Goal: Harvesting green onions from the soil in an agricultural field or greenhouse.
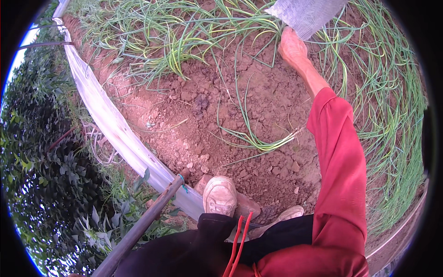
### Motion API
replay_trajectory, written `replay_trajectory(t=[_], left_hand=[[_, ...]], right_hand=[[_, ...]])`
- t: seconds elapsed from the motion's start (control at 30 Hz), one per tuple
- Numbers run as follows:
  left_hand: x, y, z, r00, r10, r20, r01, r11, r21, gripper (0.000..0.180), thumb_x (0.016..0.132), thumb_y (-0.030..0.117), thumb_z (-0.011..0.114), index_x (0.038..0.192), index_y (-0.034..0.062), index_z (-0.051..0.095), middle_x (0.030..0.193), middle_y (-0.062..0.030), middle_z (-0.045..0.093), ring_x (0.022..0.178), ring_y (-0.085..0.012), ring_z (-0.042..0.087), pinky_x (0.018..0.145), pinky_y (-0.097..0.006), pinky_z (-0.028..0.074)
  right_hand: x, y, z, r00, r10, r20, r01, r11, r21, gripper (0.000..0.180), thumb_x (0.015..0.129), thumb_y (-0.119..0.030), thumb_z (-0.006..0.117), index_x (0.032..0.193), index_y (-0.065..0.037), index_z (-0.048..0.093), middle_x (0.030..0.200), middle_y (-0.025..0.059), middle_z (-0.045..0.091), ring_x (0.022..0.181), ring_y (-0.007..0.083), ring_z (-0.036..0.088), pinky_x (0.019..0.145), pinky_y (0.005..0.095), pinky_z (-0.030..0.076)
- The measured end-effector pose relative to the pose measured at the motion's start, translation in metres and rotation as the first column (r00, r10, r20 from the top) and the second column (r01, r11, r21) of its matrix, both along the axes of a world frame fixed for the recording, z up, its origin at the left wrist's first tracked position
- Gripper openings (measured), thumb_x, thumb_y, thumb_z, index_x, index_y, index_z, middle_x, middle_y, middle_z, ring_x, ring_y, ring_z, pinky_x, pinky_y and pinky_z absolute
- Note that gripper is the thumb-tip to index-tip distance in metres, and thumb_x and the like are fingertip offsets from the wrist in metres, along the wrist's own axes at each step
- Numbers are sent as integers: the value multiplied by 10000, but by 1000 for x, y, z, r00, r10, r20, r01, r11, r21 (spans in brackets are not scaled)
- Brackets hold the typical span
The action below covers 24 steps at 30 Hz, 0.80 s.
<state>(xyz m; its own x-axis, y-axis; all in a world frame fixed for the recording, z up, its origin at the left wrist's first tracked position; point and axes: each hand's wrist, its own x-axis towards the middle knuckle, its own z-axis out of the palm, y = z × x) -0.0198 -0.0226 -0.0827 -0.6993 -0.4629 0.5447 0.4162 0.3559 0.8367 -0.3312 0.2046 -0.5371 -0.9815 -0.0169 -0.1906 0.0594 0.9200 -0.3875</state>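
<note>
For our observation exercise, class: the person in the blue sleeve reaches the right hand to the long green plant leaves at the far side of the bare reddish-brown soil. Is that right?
Not quite. The head view shows a red long sleeve, not a blue one. The rest stands: the right hand reaches to the long green plant leaves at the far side of the bare reddish-brown soil.

Bare reddish-brown clumpy soil (258, 106) fills the middle, daylit, with a white plastic sheet (115, 124) edging it left and dark leafy bushes (41, 152) beyond.
</note>
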Motion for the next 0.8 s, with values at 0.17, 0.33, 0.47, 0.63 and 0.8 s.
replay_trajectory(t=[0.17, 0.33, 0.47, 0.63, 0.8], left_hand=[[-1, 2, -1, 996, 87, -22, -88, 996, -13, 302, 901, 322, 425, 687, 110, 446, 431, 56, 308, 335, -64, 278, 407, -198, 290], [1, 3, -1, 998, 59, -12, -59, 998, -11, 291, 904, 313, 425, 702, 105, 451, 421, 57, 306, 324, -62, 279, 410, -199, 291], [1, -2, 3, 1000, 24, 17, -24, 1000, -18, 271, 897, 301, 434, 715, 102, 458, 417, 59, 309, 317, -60, 279, 402, -196, 292], [-1, -1, 1, 999, 36, 0, -36, 999, -4, 286, 887, 305, 446, 690, 98, 461, 409, 59, 311, 313, -60, 285, 387, -194, 297], [-4, -1, 3, 1000, -7, -17, 7, 1000, -1, 313, 893, 322, 427, 673, 102, 459, 422, 55, 330, 316, -70, 300, 411, -216, 308]], right_hand=[[0, 4, -5, 999, 25, -28, -22, 995, 97, 283, 757, -74, 524, 1018, 11, 458, 1007, 240, 552, 952, 360, 574, 770, 468, 474], [-2, 6, -16, 994, -60, -95, 46, 989, -142, 269, 752, -73, 511, 1000, 22, 466, 955, 259, 566, 958, 368, 571, 775, 469, 470], [-7, 29, 0, 981, 193, 21, -190, 977, -97, 294, 754, -86, 512, 1009, 47, 454, 997, 279, 550, 995, 385, 542, 826, 443, 451], [-8, 34, -7, 959, 284, -26, -285, 956, -74, 349, 750, -113, 572, 1036, 43, 448, 1053, 265, 539, 1020, 385, 523, 847, 432, 444], [-5, 6, -1, 997, -30, -65, 25, 997, -77, 286, 782, -125, 516, 1043, -7, 514, 1083, 218, 556, 1049, 374, 514, 843, 434, 451]])
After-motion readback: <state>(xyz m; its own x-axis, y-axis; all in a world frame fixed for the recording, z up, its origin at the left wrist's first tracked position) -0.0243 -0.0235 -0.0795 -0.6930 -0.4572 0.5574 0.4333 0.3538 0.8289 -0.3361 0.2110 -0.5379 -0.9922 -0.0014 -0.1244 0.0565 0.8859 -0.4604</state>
